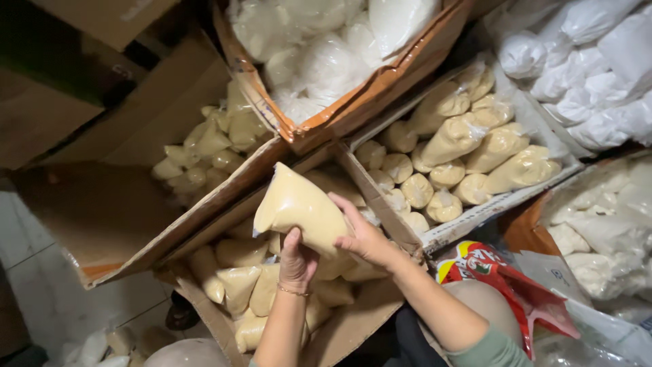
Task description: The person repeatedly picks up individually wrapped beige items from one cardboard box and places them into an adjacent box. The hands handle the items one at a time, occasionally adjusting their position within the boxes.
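I hold a clear plastic bag of pale yellow powder [299,204] over an open cardboard box [353,326]. My left hand [297,260] grips the bag from below, with a thin bracelet at the wrist. My right hand [363,234] closes on the bag's right side. Under my hands, the box holds several more yellow bags [238,285] lying flat.
Another box [129,224] at the left holds yellow bags. A box [353,115] at the top is full of white powder bags. At the right, a tray-like box [489,207] has knotted yellow bags, with white bags [584,75] beyond it. A red printed sack [502,278] lies by my right arm.
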Demonstrator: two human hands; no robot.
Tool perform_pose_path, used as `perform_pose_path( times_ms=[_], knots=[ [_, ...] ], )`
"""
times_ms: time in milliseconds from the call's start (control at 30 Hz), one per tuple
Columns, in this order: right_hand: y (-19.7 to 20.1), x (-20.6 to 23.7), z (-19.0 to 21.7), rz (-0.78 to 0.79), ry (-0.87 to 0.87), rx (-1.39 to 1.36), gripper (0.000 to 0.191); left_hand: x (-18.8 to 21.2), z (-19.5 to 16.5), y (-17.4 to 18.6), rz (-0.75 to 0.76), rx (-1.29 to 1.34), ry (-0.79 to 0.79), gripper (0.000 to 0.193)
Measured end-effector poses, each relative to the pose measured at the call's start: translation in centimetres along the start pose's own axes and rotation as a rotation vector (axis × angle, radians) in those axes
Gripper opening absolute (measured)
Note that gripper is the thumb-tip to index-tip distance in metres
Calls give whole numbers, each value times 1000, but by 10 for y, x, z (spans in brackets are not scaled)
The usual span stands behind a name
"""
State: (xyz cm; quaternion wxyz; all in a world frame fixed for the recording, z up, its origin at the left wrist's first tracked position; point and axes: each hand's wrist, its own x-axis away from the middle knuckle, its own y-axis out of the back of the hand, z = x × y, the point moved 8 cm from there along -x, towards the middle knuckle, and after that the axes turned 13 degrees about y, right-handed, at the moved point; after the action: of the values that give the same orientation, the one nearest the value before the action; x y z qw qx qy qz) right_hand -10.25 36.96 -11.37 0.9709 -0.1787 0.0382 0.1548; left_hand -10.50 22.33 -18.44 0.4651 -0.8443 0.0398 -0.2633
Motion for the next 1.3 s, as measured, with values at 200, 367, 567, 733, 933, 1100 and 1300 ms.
perform_pose_path(
  times_ms=[200, 367, 567, 733, 933, 1100, 1300],
  knots=[
    [23, 1, 22, -109, 6, 261, 101, -7, 5, -16, -60, -257, -17, 87],
    [38, -2, 61, -146, 212, 503, 95, -7, 5, -70, -41, -394, -119, 94],
    [38, 10, 36, -480, 203, -121, 102, -16, 11, -85, -104, -248, -91, 70],
    [29, 40, -17, -786, -84, -642, 92, -30, 36, -81, -183, -161, -50, 52],
    [90, 38, 7, -593, -94, -753, 94, -43, 46, -124, -86, -846, -265, 44],
    [139, 45, 60, -514, 57, -554, 90, -51, 66, -162, 192, -857, -168, 40],
    [162, 60, 90, -722, 313, -452, 84, -69, 86, -187, 348, -1205, -206, 33]
  ],
)
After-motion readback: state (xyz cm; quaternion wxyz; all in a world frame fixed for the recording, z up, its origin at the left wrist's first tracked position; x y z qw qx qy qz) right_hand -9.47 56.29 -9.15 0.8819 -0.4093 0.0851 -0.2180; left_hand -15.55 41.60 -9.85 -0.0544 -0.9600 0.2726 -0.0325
